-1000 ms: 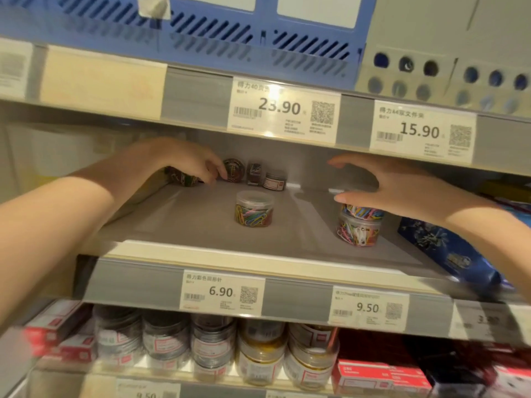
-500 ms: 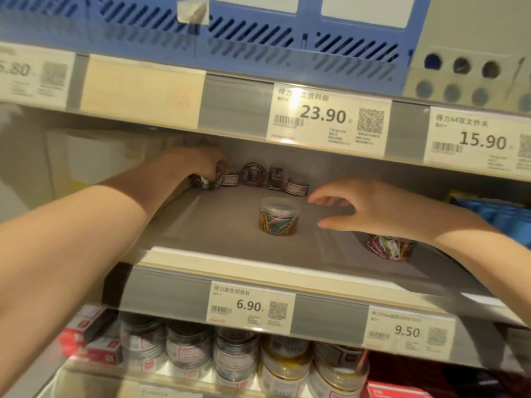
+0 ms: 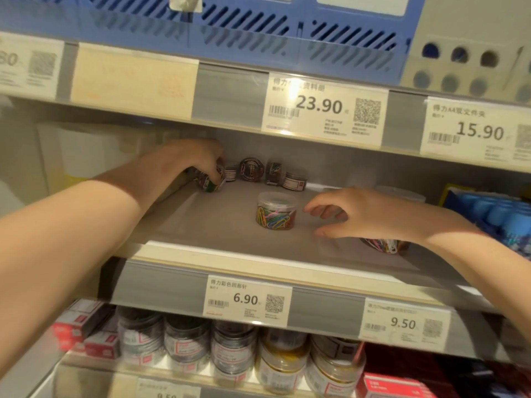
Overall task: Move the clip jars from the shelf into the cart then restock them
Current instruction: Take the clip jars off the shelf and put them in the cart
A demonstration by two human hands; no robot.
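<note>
A clear jar of coloured paper clips (image 3: 276, 210) stands upright in the middle of the grey shelf (image 3: 207, 225). My right hand (image 3: 356, 215) hovers just right of it, fingers spread and curved toward the jar, not touching. Below that wrist another clip jar (image 3: 385, 246) peeks out, mostly hidden. At the back left, my left hand (image 3: 198, 159) grips a tilted clip jar (image 3: 208, 180). Several more small jars (image 3: 267, 172) lie and stand along the back wall.
The shelf above carries price tags (image 3: 324, 109) and blue slotted baskets (image 3: 258, 27). Blue packs (image 3: 494, 214) fill the right end of my shelf. The lower shelf holds several jars (image 3: 232, 351) and red boxes (image 3: 83, 331). No cart is in view.
My left hand reached to the back and closed on a jar there. My right hand left the stacked jars at the right and moved left toward the middle jar. The view shifted left.
</note>
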